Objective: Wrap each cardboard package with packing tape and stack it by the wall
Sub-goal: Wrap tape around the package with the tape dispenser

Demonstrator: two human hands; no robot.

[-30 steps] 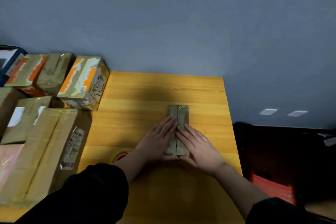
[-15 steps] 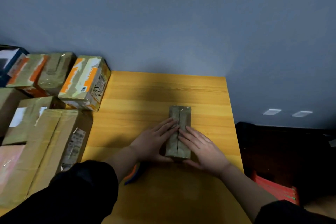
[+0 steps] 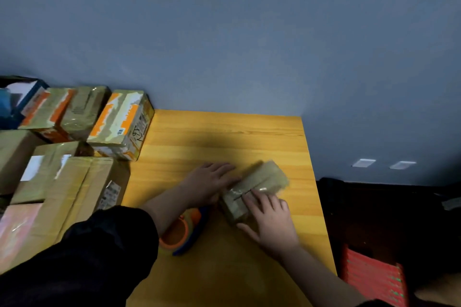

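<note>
A small flat cardboard package [image 3: 259, 182], glossy with tape, lies on the yellow wooden table [image 3: 224, 137], turned so its far end points right and away. My left hand [image 3: 212, 182] lies flat against its left side, fingers straight. My right hand [image 3: 269, 217] rests on its near end, fingers spread over the top and thumb by the near edge. An orange and blue tape dispenser [image 3: 182, 229] lies on the table under my left forearm.
Several taped cardboard boxes [image 3: 119, 124] are stacked at the left along the grey wall [image 3: 224, 32], with a large box [image 3: 62, 202] nearer me. The table's right edge drops to a dark floor with a red crate [image 3: 374, 276].
The package has turned clockwise from pointing straight away to pointing up-right. My left hand slid to its left side and my right hand moved onto its near end. The dispenser came into full view.
</note>
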